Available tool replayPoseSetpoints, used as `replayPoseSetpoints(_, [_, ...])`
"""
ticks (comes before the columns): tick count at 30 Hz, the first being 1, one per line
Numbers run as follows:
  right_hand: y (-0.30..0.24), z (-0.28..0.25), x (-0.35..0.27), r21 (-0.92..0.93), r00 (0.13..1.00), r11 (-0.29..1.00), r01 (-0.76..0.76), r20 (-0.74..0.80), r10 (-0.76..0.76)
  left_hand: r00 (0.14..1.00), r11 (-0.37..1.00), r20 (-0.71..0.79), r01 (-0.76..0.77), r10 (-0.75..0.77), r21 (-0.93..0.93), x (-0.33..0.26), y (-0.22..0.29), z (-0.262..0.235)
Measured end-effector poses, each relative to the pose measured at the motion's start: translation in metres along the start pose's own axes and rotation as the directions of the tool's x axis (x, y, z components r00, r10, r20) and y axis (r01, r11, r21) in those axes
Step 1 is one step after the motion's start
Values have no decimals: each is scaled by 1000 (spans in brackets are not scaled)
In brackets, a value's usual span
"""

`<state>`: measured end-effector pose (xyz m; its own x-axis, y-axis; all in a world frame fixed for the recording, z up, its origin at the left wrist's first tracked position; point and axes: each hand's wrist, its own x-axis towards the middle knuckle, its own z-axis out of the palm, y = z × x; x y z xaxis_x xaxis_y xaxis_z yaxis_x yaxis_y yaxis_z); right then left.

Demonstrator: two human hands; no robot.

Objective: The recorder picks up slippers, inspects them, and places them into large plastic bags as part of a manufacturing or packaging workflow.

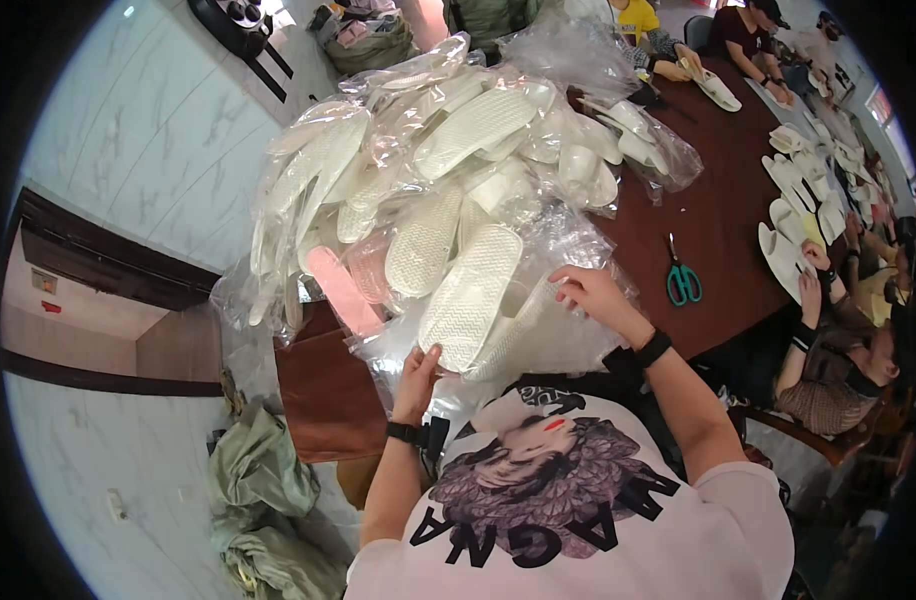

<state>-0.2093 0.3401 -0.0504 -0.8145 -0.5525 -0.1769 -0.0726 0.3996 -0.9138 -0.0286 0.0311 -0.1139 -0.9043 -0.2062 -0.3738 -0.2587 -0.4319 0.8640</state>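
White slipper [473, 300] sits at centre, left hand [416, 382] fingers gripping its seven o'clock end; right hand [596, 298] fingers curl at two o'clock by clear film [575, 338], grip unclear; film handling seems underway, calling for a steady slipper

Left grip [415, 382] low, pinching; right grip [594, 298] higher, fingers [568, 284] bent; forearms [393, 490] extended forward.

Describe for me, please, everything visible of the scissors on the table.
The scissors have teal handles with two finger loops and slim, metallic-looking blades. They lie on the brown table, right of the right hand, tips pointing forward, touching nothing else. Whether they are fully shut is hard to tell.
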Motion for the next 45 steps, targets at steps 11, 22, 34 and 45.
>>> replayPoseSetpoints(11, [33, -6, 7, -449, 994, 888, 97, 93, -62, 948, 632, 284, -311, 147, 710, -45, 67, 27])
replayPoseSetpoints(22, [60, 47, 6, 688, 992, 724, -36, -63, 109, 885, 184, 462, -466, 64, 866, -70, 25, -1])
replayPoseSetpoints(34, [79, 72, 13, 46, 980, 982, -181, 87, 176, 961, 971, -214, 204, -174, 124, -41, -19, -9])
replayPoseSetpoints(45, [20, 54, -1, 589, 997, 806, -64, 64, 33, 946, 922, -261, -79, 189, 380, -34, -27, 7])
